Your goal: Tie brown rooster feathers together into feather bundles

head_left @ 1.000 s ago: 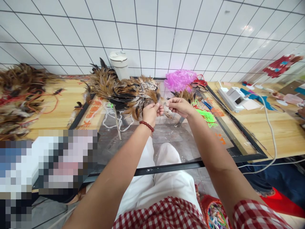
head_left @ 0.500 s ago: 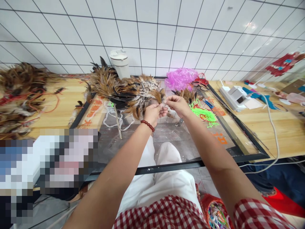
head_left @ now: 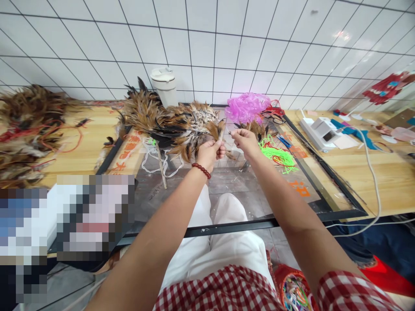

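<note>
My left hand, with a dark red bead bracelet at the wrist, pinches a brown feather that points up and away from me. Just to its right, my right hand has thumb and fingertips pressed together. A tiny dark bit shows at those fingertips, too small to name. Beyond my left hand lies a heap of brown and black feathers. A smaller tuft of feathers sits behind my right hand.
A glass panel with a black frame lies under my hands. Around it are a thin stick, white cord, bright green string, a pink plastic bag, a white cup and a white power strip. More feathers lie far left.
My right hand has moved a little to the right, away from my left hand. The fingertips were close together before and are now apart. My left hand stays in place.
</note>
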`<action>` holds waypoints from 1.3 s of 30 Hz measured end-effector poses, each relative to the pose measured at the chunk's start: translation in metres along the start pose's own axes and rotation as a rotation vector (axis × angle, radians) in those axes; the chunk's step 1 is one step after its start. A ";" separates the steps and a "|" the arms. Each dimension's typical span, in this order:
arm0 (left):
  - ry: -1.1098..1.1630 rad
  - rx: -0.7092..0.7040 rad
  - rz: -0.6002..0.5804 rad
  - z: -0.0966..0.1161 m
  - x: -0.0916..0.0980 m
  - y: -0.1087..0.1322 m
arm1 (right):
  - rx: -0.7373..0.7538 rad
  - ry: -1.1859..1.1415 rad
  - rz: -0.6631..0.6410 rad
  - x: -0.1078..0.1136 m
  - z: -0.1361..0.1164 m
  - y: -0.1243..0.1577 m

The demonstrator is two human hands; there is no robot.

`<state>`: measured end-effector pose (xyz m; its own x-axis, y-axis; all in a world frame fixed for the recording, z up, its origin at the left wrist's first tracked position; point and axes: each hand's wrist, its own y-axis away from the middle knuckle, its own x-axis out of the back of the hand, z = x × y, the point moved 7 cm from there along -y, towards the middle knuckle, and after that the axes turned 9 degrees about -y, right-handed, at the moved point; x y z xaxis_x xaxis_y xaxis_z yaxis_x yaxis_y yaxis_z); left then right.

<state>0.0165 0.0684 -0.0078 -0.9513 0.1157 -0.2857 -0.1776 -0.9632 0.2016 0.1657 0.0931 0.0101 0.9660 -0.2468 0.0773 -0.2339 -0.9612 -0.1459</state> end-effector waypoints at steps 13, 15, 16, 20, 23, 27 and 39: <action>0.052 -0.007 0.089 -0.002 0.007 -0.007 | 0.166 1.046 -0.146 -0.006 0.003 0.007; 0.054 -0.011 0.089 -0.002 0.007 -0.007 | 0.151 0.910 -0.130 -0.005 0.000 0.004; 0.056 -0.013 0.091 -0.002 0.007 -0.007 | 0.138 0.773 -0.111 -0.004 -0.002 0.003; 0.069 -0.020 0.084 -0.002 0.007 -0.007 | 0.038 0.089 -0.113 -0.017 -0.003 0.005; 0.078 -0.022 0.081 -0.003 0.007 -0.008 | 0.045 -0.020 -0.198 -0.037 -0.007 0.015; 0.115 -0.022 0.081 -0.005 0.006 -0.009 | 0.235 0.285 -0.109 -0.040 -0.022 0.024; 0.189 -0.004 0.046 -0.002 0.008 -0.009 | 0.477 0.244 -0.213 -0.035 -0.041 0.029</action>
<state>0.0112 0.0772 -0.0136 -0.8942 0.0245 -0.4470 -0.1338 -0.9675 0.2145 0.1207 0.0687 0.0436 0.9198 -0.1292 0.3705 0.0932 -0.8452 -0.5262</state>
